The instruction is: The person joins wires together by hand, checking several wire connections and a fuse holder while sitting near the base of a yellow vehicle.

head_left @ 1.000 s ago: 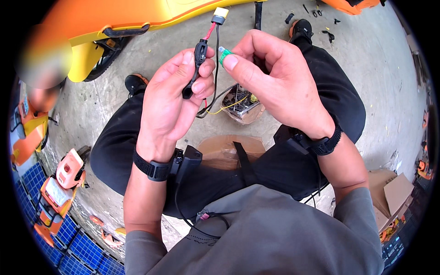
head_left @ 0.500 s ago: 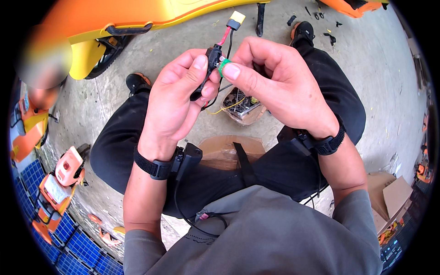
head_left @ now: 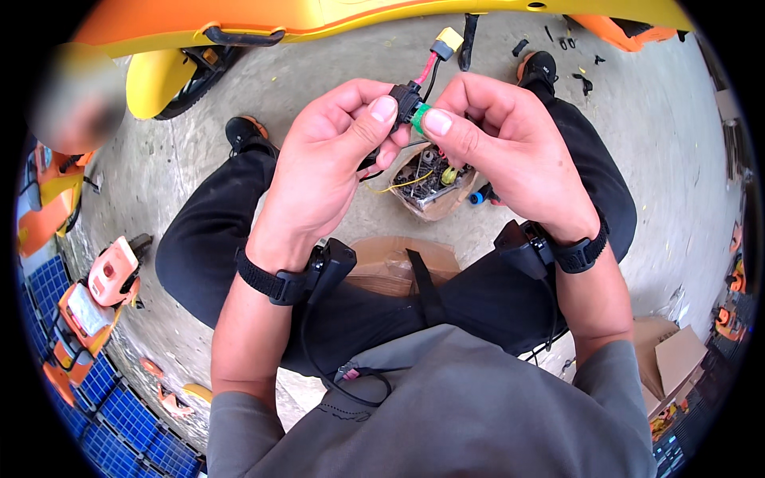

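Observation:
My left hand is closed on a small black plastic holder, thumb pressed on its side. From its upper end run a red wire and a black one to a yellow plug with a dark grey collar. Between the thumb and fingers of my right hand is a small green piece, pressed to the holder's right side. My fingers cover much of the green piece, so I cannot tell its kind or how deep it sits.
Below my hands, an open carton of screws and small parts stands on the concrete floor. A closed cardboard box lies between my legs. An orange and yellow machine body spans the far side. Another cardboard box is at right.
Both hands have shifted slightly right in view with the holder and green piece, which sit closer together. A blue-ended tool beside the carton has come into sight.

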Motion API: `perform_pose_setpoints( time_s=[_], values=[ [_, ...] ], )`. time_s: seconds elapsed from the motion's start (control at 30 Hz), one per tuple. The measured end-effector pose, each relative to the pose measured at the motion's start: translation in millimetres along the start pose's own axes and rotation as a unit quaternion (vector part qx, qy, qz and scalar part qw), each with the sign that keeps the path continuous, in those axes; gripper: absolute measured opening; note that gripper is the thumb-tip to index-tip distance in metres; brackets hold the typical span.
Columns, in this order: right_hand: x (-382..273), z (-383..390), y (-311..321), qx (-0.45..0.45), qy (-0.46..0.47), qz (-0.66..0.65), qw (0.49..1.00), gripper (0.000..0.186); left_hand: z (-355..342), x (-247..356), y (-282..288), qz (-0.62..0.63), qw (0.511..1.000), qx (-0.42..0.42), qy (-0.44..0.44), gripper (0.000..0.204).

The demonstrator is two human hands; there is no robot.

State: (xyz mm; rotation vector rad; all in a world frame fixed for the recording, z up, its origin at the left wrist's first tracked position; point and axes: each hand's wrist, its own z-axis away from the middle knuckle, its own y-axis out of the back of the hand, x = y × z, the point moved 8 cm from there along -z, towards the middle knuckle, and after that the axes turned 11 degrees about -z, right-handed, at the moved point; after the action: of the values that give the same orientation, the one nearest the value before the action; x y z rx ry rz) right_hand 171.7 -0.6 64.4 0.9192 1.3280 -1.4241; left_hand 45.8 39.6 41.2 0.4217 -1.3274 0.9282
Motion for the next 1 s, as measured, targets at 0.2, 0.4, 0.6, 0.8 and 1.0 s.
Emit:
perform_pose_setpoints(
  time_s=[0.2,0.4,0.6,0.8,1.0],
  values=[
    [0.3,-0.7,1.7,0.003,-0.005,0.02,1.0,0.023,0.4,-1.6,2.1,-0.004,1.0,0.004,0.005,0.022],
    [-1.4,0.0,1.2,0.001,-0.017,0.032,0.999,0.022,0.7,-0.3,3.2,-0.011,1.0,-0.006,0.006,0.023],
    [-0.4,0.8,1.4,0.0,-0.026,0.039,0.999,0.023,1.7,-3.9,1.7,0.012,0.999,-0.021,0.037,0.024],
    [-1.0,0.3,1.8,0.002,-0.062,0.048,0.997,0.024,1.1,-6.5,2.8,0.008,0.999,-0.026,0.04,0.026],
    [4.1,-0.5,1.6,-0.018,-0.058,-0.016,0.998,0.024,1.4,-6.9,0.7,0.031,0.997,-0.053,0.039,0.021]
  ],
)
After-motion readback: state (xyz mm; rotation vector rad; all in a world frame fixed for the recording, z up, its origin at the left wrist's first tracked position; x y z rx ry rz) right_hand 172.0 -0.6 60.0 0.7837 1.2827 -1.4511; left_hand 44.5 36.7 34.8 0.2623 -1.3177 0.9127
